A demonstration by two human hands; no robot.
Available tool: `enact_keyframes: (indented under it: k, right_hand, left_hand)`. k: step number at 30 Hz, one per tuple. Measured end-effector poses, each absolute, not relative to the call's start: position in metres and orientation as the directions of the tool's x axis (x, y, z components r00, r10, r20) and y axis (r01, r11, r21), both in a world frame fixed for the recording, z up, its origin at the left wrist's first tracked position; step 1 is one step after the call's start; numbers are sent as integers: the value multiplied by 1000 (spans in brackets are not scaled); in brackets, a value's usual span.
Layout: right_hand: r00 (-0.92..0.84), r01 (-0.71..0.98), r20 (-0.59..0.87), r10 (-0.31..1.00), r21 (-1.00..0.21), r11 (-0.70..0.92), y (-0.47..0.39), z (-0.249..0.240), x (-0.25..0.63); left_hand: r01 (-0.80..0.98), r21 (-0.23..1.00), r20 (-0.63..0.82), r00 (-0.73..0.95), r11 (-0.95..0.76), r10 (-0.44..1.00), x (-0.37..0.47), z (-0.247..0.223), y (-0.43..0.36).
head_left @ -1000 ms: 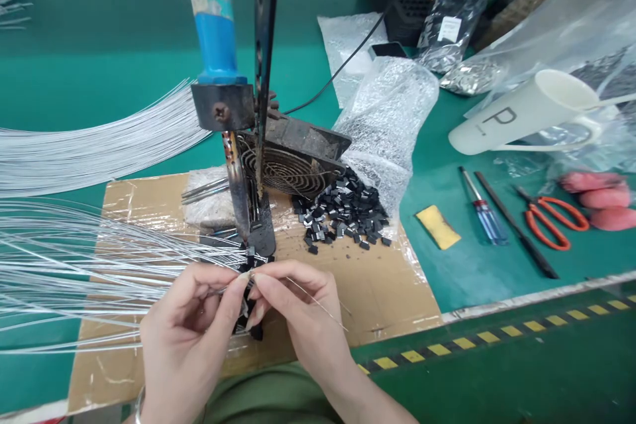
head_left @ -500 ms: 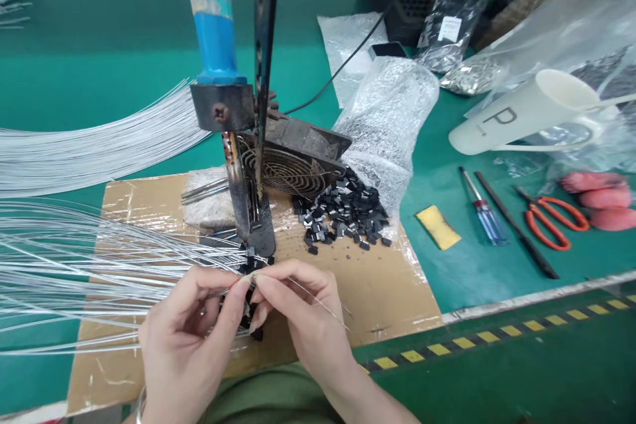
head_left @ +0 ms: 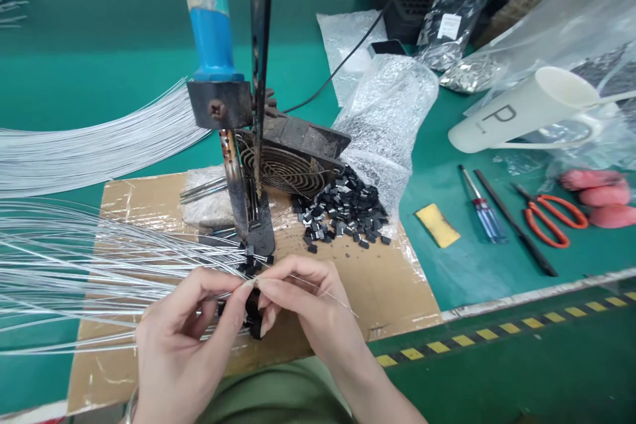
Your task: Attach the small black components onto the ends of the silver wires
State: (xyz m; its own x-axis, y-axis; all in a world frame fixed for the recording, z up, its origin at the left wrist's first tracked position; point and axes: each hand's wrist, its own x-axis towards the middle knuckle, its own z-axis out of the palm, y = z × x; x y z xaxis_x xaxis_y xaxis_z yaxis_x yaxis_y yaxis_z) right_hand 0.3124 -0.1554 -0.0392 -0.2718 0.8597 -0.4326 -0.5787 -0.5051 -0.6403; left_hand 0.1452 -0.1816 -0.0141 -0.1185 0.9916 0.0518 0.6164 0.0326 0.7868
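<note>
My left hand (head_left: 183, 338) and my right hand (head_left: 318, 308) meet fingertip to fingertip over the cardboard. Thumb and forefinger of each are pinched together. A thin wire (head_left: 342, 303) runs out behind my right fingers toward the lower right. What my left fingertips grip is too small and covered to make out. Just beyond the fingertips, white wires (head_left: 163, 252) end in small black connectors (head_left: 250, 265), partly hidden by my hands. Above them a blue-handled soldering iron (head_left: 233, 179) is clamped tip down on a stand.
A small fan (head_left: 283, 169) stands behind the iron, beside a pile of black connectors (head_left: 342, 212). A wire bundle (head_left: 99, 152) lies at left. On the right are a yellow sponge (head_left: 437, 225), a screwdriver (head_left: 484, 212), orange-handled pliers (head_left: 551, 218) and a white mug (head_left: 527, 112).
Both hands stay pinched together, shifted very slightly. The thin wire behind my right hand has swung a little up and to the right. The view has moved slightly.
</note>
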Motion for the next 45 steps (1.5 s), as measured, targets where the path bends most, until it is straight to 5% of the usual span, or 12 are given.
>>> enact_keyframes:
  k: [27, 30, 33, 35, 37, 40, 45]
  right_hand:
    - [-156, -682, -412, 898, -612, -400, -172, -45, 291]
    - [-62, -475, -326, 943, -822, -315, -172, -47, 308]
    - [230, 99, 2, 973, -995, -22, -167, -52, 337]
    - [241, 515, 230, 943, -854, 76, -163, -57, 355]
    - [137, 741, 357, 924, -656, 144, -159, -62, 367]
    - [-1, 819, 408, 913, -524, 235, -156, -68, 371]
    - [-21, 830, 409, 912, -502, 244, -154, -69, 368]
  left_hand:
    - [496, 866, 53, -224, 67, 973, 158, -19, -179]
    - [461, 884, 49, -256, 77, 966, 159, -14, -173]
    - [425, 900, 27, -273, 95, 962, 159, -10, -168]
    - [428, 897, 18, -273, 105, 962, 158, -10, -167]
    - [467, 878, 22, -264, 107, 964, 156, -11, -168]
    - [529, 842, 32, -244, 106, 969, 154, -14, -171]
    - [546, 833, 39, -227, 94, 973, 152, -15, -174]
